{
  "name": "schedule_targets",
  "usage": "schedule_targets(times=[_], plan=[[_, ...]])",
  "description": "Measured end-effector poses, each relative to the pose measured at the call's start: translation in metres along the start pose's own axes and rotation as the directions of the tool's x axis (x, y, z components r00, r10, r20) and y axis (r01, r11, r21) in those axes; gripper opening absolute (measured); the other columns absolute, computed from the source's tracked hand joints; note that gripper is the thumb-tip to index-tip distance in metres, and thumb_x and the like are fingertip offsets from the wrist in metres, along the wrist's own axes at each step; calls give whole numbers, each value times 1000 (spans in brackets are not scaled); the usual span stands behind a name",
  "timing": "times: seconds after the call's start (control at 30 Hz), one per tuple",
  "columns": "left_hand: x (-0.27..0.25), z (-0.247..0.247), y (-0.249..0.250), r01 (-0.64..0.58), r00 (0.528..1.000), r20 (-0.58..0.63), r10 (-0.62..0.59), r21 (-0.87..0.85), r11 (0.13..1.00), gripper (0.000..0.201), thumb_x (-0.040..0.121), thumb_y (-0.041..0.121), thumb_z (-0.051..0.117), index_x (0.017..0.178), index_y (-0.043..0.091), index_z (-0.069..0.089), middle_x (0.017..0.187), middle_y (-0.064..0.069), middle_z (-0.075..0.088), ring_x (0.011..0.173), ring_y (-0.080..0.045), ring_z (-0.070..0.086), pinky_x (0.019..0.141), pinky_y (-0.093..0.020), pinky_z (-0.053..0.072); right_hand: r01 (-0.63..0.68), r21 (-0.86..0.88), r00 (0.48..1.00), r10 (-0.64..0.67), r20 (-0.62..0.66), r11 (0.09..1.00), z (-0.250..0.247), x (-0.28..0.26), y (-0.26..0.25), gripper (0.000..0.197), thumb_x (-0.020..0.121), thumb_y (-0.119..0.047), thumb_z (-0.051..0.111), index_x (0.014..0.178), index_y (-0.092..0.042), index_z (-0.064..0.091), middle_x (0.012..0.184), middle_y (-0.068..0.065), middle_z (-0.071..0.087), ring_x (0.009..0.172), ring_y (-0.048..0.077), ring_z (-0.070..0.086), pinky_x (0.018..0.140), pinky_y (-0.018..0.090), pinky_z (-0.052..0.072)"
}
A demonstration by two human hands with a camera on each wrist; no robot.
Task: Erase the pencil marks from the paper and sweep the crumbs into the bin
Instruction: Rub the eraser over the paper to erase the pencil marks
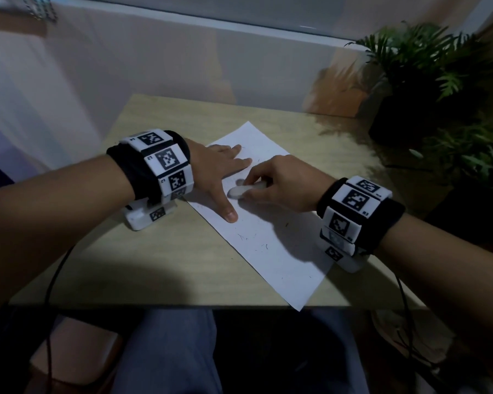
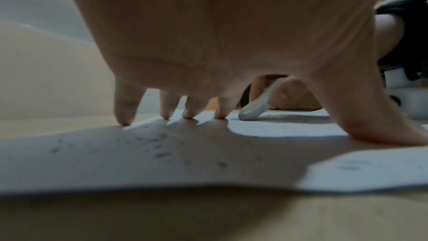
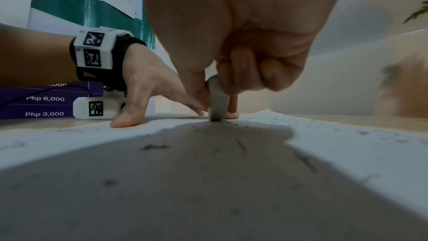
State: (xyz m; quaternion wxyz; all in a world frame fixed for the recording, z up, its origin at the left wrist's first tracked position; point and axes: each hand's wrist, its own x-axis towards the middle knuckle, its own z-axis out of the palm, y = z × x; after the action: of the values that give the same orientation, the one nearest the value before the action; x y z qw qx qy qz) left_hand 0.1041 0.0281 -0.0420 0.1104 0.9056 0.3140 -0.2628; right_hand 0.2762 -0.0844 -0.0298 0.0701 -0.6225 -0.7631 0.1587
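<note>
A white sheet of paper [image 1: 271, 240] lies slanted across the wooden table [image 1: 160, 251]. Faint pencil marks and dark eraser crumbs [image 1: 244, 237] dot it. My left hand [image 1: 219, 172] lies spread flat on the sheet's left part, fingertips [image 2: 220, 114] and thumb pressing the paper [image 2: 162, 162] down. My right hand [image 1: 279, 180] pinches a white eraser [image 1: 241, 190] between thumb and fingers, its lower end touching the paper just right of my left thumb. The eraser [image 3: 217, 105] stands on the paper [image 3: 347, 144] among crumbs [image 3: 155, 147]. The eraser [image 2: 257, 105] shows beyond my left fingers.
Potted green plants [image 1: 439, 89] stand at the table's right and back right. A pale wall [image 1: 154, 61] runs along the far edge. My legs in blue trousers [image 1: 177, 351] are under the near edge. A purple printed board [image 3: 46, 105] stands left of the table. No bin is in view.
</note>
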Motion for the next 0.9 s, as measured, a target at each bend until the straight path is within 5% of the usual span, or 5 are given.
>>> schedule_targets(times=[0.13,0.3,0.6,0.77,0.9], plan=[[-6,0,4,37,999,12,-38,19,999,160,27,109,43,157,40,-20,166,3,-27,154,-24,-20,125,-55,1,-145,-79,971,127,-202,986,3,5,7,37,90,-58,55,88,-24,68,73,-7,59,76,22,59,63,30,38],[-5,2,3,5,1000,13,-5,-69,998,160,20,110,46,155,51,-16,165,3,-27,153,-27,-23,123,-60,2,42,5,999,-42,-1,999,1,-1,-2,30,90,-54,64,101,-27,70,73,-16,55,69,3,52,60,16,34],[-5,1,1,15,1000,1,-15,-46,999,157,23,110,45,154,51,-17,165,8,-27,154,-22,-20,124,-58,5,48,-14,999,-47,2,999,3,-1,-4,31,89,-54,63,101,-26,70,73,-15,56,68,3,51,60,18,34],[-5,5,0,20,999,-27,-20,-13,1000,156,24,112,39,154,48,-20,165,9,-27,154,-21,-19,126,-53,3,-127,-65,974,113,-195,990,3,6,7,38,92,-58,55,87,-22,67,71,-8,59,72,17,57,61,30,36],[1,4,-2,-14,1000,-9,13,-86,996,149,28,109,53,153,57,-10,167,8,-22,152,-22,-25,123,-61,3,56,-18,998,-56,12,998,2,-1,-4,28,88,-56,60,94,-29,65,68,-19,51,66,0,49,58,16,30]])
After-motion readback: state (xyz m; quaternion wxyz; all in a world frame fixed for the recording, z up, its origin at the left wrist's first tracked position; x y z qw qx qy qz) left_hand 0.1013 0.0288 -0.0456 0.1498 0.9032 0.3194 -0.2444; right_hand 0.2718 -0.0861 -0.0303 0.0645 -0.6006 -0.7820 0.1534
